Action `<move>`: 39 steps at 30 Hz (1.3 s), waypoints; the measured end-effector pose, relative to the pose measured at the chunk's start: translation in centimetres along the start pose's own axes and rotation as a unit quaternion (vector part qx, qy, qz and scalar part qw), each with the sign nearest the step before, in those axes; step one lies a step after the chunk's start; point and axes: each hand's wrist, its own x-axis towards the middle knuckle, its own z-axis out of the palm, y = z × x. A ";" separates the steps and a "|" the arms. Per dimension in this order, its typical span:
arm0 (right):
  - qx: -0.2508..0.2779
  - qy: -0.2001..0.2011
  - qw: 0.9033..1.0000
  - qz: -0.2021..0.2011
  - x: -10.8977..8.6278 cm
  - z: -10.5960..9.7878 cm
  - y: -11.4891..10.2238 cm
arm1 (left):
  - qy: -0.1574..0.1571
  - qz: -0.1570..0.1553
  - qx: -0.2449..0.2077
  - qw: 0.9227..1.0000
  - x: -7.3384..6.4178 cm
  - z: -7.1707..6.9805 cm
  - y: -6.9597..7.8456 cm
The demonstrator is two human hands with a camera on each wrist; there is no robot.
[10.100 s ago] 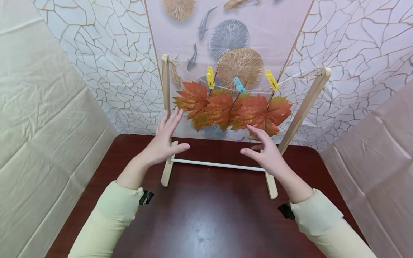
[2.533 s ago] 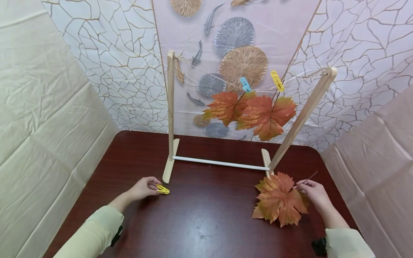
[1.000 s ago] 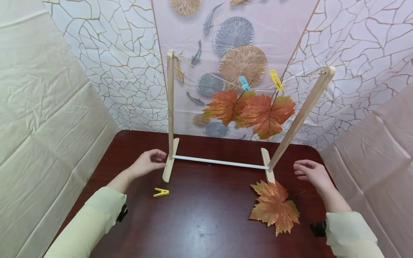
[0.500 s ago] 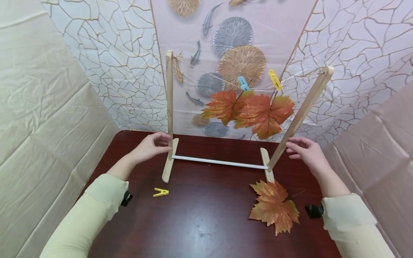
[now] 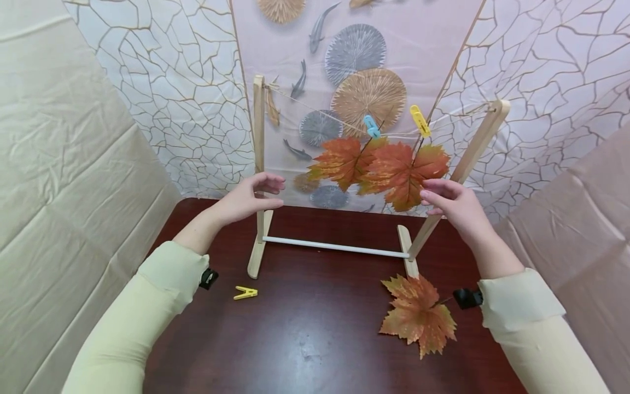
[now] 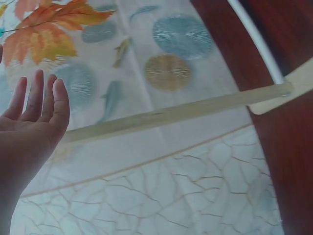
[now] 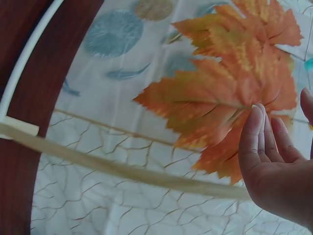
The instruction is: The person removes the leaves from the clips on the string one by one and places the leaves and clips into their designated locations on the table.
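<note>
Moved: left hand [image 5: 246, 200] and right hand [image 5: 455, 209] are both higher and further in than half a second ago; stuff on the table hasn't budged.
Table [image 5: 344, 312]: dark red, shiny, wooden rack [image 5: 334, 247] standing toward its far side.
Right hanging leaf [image 5: 403, 172]: just left of my right fingertips, which overlap its edge in the head view. Can't tell if they're touching. Its stem is the long axis, slanting up and a bit right, so I'd say the clipped end is up and away from my fingers.
Left hanging leaf [image 5: 344, 156]: off to the right of my left fingers, clearly apart.
Loose leaf [image 5: 418, 317]: on the table, below my right hand, stem pointing right.
Right fingers: loosely bent, nothing held. Nearer to a leaf, so probably the one that matters.
Left fingers: relaxed, thumb well apart, nothing held, by the left post.
Clips: upper yellow clip [image 5: 420, 121] and blue clip [image 5: 372, 127] above the hanging leaves; loose yellow clip [image 5: 245, 293] on the table, lower left.
</note>
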 end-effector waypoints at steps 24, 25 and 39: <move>0.008 -0.010 1.000 -0.008 2.4 5.0 -5.9 | 0.021 0.083 -0.028 0.996 5.6 1.8 8.3; 0.017 -0.010 1.000 -0.006 2.5 5.1 -6.0 | 0.023 0.085 -0.028 0.996 5.8 1.9 8.6; 0.060 0.013 0.998 0.007 3.9 6.6 -6.5 | 0.060 0.091 -0.052 0.993 9.2 4.3 11.6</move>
